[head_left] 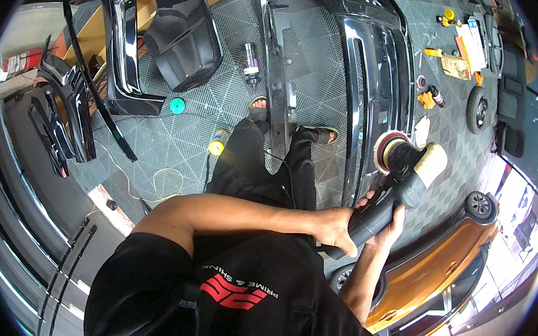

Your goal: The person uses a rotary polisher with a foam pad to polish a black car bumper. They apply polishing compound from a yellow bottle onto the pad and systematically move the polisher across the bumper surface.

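Note:
Both my hands hold a black polisher (374, 218), tilted up and away to the right. My left hand (334, 227) reaches across my body and is closed around its rear end. Farther up the body, my right hand (391, 229) grips it from below and the right side. The polisher's head has a cream-coloured cover (431, 162) and a round maroon and pale pad (385, 152). That pad is beside the glossy black bumper (381, 82); whether they touch I cannot tell.
A long black trim part (278, 75) stands between my feet. Left lie black panels (184, 43), a dark bottle (250, 63), a yellow container (218, 142) and a green lid (177, 105). Right are a small wheel (477, 110), an orange car (436, 273) and bottles. A cord (128, 180) crosses the floor.

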Motion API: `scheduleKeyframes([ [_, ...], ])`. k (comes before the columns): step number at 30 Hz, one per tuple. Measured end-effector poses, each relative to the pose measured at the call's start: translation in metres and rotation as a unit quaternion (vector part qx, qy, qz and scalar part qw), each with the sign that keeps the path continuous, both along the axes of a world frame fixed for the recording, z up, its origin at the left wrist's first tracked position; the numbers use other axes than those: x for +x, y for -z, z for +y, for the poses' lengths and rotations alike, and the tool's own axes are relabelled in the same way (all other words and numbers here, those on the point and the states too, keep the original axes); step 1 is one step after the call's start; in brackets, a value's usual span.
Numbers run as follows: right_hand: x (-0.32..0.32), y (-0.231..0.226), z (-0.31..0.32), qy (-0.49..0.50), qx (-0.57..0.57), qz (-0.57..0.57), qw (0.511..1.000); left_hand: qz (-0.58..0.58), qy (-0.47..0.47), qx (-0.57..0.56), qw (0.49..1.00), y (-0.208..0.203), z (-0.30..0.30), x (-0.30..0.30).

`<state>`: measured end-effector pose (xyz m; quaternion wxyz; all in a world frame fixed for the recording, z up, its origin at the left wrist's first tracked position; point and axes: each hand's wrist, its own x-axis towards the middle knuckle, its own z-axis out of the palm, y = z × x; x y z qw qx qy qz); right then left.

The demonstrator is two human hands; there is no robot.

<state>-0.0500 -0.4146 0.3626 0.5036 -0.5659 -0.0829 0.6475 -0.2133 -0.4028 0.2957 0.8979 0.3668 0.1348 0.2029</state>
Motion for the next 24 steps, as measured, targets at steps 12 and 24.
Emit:
scheduleKeyframes([
  [12,-0.047,0.064,0.082,-0.134,-0.138,-0.256,0.947,0.246,-0.063,-0.032,0.967,0.039,0.018,-0.017],
  [24,-0.037,0.434,0.000,-0.075,-0.320,0.349,0.878,0.739,-0.360,0.009,0.570,0.683,0.148,-0.275],
])
